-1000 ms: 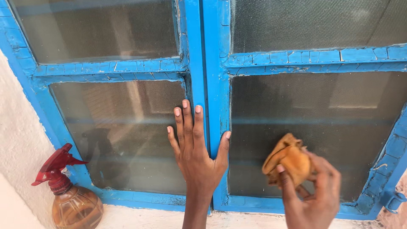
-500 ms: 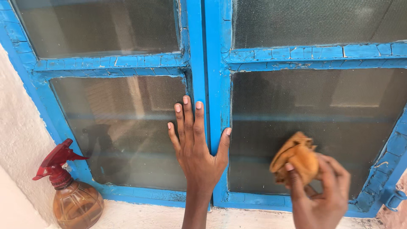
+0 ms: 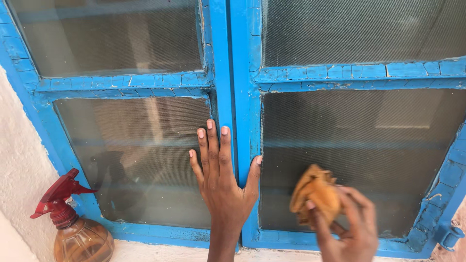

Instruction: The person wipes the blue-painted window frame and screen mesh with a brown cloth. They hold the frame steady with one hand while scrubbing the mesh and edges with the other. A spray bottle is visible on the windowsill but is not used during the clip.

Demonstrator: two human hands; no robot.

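Note:
My left hand lies flat with fingers spread against the blue window frame, over the centre post and the edge of the lower left pane. My right hand grips a crumpled orange cloth and presses it onto the lower right pane, near that pane's bottom left part. The hand is blurred by motion. Both panes are dusty glass with mesh behind.
A spray bottle with a red trigger head and an amber body stands on the sill at the lower left, beside a white rough wall. A blue latch sticks out at the frame's lower right corner.
My right hand with the cloth has slid left and slightly down across the lower right pane. My left hand has stayed pressed on the frame.

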